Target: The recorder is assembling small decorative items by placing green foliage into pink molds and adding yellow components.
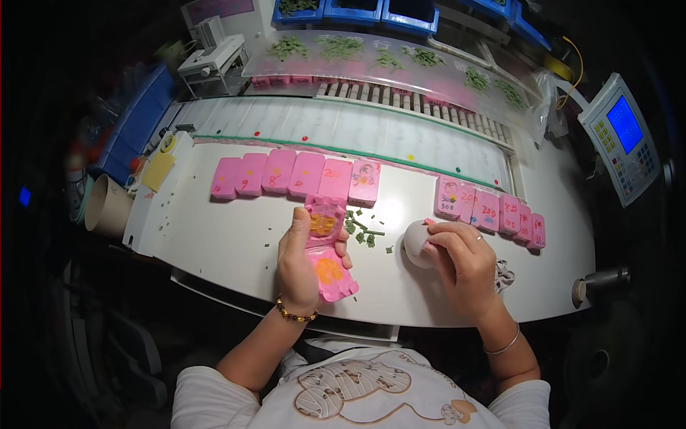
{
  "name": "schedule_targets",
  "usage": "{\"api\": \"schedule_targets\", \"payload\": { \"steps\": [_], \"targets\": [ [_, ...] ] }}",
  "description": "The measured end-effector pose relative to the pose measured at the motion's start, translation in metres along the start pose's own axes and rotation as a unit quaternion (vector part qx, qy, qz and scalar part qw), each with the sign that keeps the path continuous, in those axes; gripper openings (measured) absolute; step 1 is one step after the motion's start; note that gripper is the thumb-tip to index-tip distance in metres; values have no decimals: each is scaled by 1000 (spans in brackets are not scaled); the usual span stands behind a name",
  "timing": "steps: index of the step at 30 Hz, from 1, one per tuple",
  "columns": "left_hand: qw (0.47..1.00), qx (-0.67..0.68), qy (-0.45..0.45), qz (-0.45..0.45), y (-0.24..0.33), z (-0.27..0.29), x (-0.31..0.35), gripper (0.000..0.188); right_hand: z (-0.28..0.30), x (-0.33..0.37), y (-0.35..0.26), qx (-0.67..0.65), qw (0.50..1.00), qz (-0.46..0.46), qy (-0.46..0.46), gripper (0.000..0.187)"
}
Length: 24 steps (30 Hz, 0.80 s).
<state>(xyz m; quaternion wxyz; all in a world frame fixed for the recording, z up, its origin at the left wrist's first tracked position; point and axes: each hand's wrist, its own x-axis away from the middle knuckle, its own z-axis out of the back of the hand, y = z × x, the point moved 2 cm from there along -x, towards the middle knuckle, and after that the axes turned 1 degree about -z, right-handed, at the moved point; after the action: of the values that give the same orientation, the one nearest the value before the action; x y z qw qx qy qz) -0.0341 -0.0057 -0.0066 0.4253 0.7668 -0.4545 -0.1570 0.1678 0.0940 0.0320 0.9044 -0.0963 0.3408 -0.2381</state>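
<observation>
My left hand (296, 264) is closed round an opened pink rubber mould (339, 286), its two halves spread one above the other with orange patches on the inner faces. To the right, my right hand (464, 264) has its fingers bent together on a smooth, pale round object (416, 247) resting on the table. A small red bit shows at the fingertips, too small to name. Between the hands lie several small dark green pieces (366, 232), some flat and some stick-like.
Pink marked blocks stand in a left row (279, 171) and a right row (489, 211). Beyond them runs a green-edged white strip (343, 136), below a clear shelf (357, 61) bearing green heaps. A keypad screen (622, 136) is at right, a beige cup (107, 207) at left.
</observation>
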Motion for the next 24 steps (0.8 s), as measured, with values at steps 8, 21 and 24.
{"api": "schedule_targets", "payload": {
  "steps": [8, 21, 24],
  "targets": [
    [989, 53, -74, 116, -15, -10, 8, 52, 12, -14, -19, -190, 975, -106, 46, 10],
    [976, 117, -52, 175, -22, -23, 22, 54, -40, -5, -51, -508, 820, -263, 20, 13],
    [977, 123, -61, 165, -20, -24, 22, 53, -45, -5, -51, -437, 864, -249, 33, 12]
  ]
}}
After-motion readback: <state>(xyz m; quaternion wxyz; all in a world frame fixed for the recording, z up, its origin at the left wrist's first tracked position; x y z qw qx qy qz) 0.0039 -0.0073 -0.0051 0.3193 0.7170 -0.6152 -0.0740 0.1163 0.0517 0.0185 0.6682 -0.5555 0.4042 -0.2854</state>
